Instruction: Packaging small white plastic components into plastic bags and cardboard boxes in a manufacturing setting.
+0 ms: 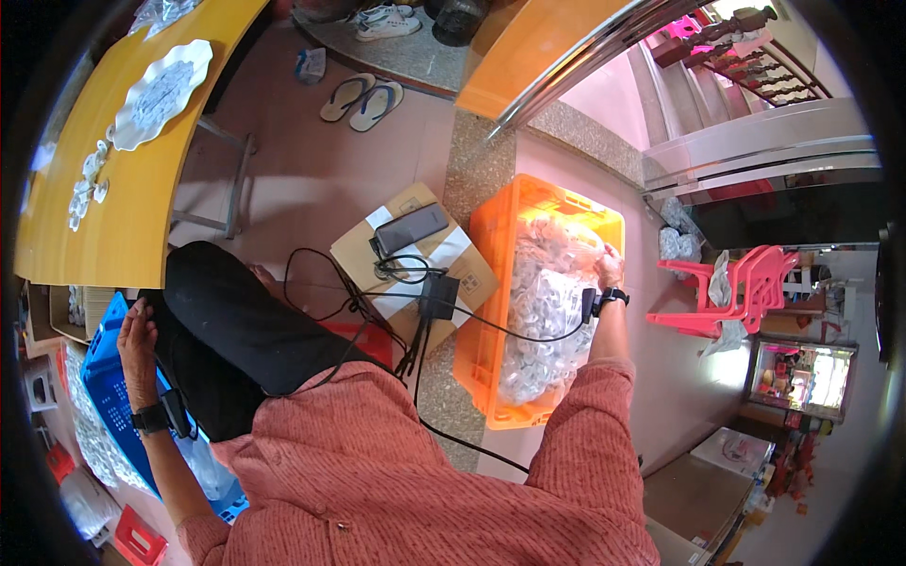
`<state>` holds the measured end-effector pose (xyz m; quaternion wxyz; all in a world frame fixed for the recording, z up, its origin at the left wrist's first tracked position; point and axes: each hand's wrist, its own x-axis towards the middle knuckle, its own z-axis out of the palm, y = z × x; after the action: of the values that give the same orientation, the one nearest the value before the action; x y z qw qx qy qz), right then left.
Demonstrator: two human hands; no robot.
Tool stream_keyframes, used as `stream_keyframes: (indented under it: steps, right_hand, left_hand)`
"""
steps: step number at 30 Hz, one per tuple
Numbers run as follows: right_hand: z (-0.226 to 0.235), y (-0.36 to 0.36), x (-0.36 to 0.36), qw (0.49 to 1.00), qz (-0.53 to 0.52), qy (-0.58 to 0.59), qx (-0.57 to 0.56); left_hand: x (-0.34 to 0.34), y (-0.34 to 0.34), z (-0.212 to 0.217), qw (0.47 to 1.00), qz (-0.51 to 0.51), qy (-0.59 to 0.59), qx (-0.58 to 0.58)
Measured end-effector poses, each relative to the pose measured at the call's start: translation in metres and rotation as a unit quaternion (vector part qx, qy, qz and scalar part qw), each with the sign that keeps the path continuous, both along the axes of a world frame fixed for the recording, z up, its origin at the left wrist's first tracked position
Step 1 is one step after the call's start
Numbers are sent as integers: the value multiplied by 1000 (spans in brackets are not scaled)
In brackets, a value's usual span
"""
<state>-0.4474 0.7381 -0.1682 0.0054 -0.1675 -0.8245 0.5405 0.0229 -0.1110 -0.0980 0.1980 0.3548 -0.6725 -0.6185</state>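
My right hand [611,269] is at the right side of an orange plastic crate [486,250], its fingers curled by the rim; whether they grip the rim or the bag is hidden. Clear plastic bags [547,311] of small whitish pieces fill the crate. Off to the left, my left hand [138,341] is beside my knee, just under the yellow table's corner, fingers bent together. What they hold, if anything, is too small to tell. Below that hand stands a blue plastic basket [106,373]. Both wrists wear black straps with small devices.
A cardboard box [392,212] before me carries a black power bank [412,228] and tangled black cables. On the yellow table [123,222] lie a scalloped white tray [162,94] and small white pieces [90,184]. Flip-flops [363,101] and a pink chair [727,292] stand on the floor.
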Motion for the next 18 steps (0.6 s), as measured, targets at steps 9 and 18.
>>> stream_keyframes:
  steps: [9,18]
  right_hand:
    - [84,-29,17,994,-74,45,-64]
    - [130,-225,64,982,173,75,-9]
  left_hand:
    - [-4,8,8,993,55,13,101]
    - [-3,4,3,989,30,53,133]
